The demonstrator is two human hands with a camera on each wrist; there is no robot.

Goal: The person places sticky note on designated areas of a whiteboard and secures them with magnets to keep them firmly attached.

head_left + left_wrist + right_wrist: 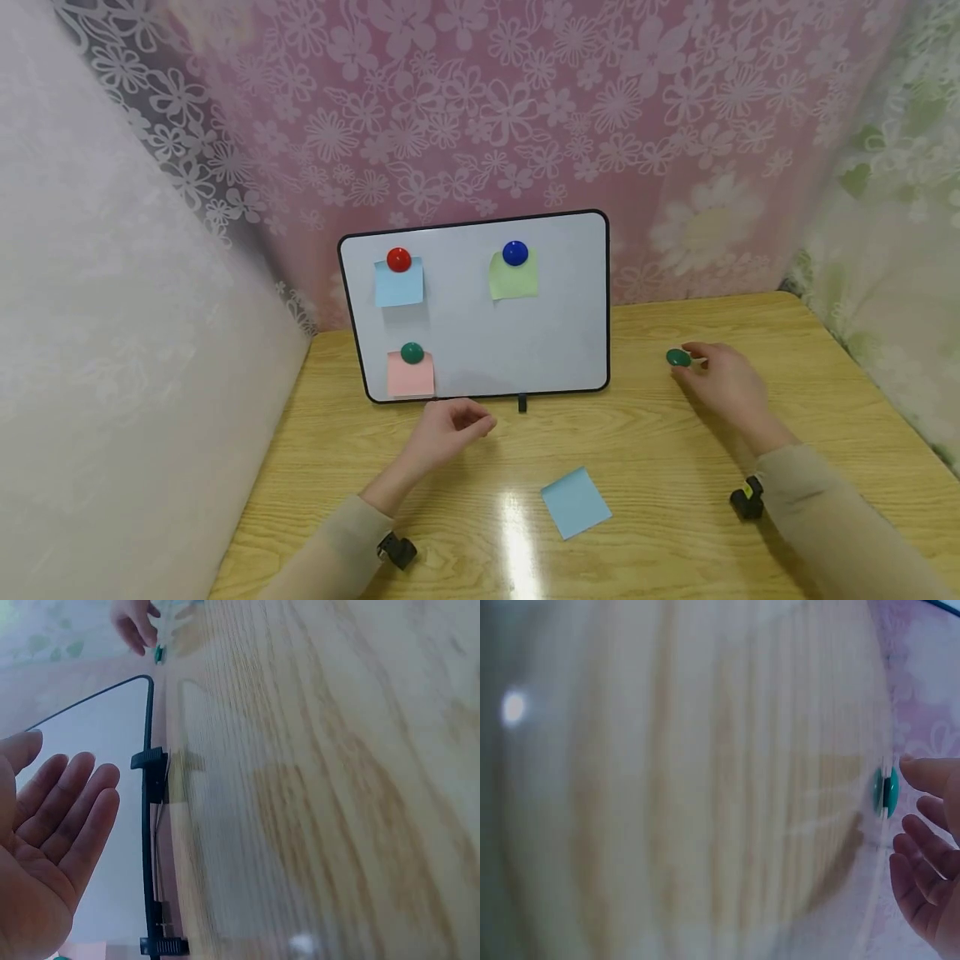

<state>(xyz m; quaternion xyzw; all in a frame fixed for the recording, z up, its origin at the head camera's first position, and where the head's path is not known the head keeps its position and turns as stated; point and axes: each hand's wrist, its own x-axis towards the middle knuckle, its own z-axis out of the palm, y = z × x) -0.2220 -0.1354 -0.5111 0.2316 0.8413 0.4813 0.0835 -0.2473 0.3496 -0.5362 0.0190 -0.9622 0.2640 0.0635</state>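
Note:
A green round magnet (678,357) lies on the wooden table to the right of the whiteboard (472,333). Around it, my right hand (723,379) holds its thumb and fingers apart; in the right wrist view a gap shows between the thumb and the magnet (891,791). My left hand (446,433) hovers before the board's lower edge, fingers loosely bent and holding nothing. On the board, a red magnet (399,259) sits over a blue note (399,287), a blue magnet (515,252) over a green note (513,279), and another green magnet (412,352) over a pink note (410,379).
A loose blue note (576,503) lies on the table (637,442) between the forearms. A small black foot (522,403) shows at the board's lower edge. Behind the board hangs a pink flowered curtain (480,108), with pale curtains at both sides.

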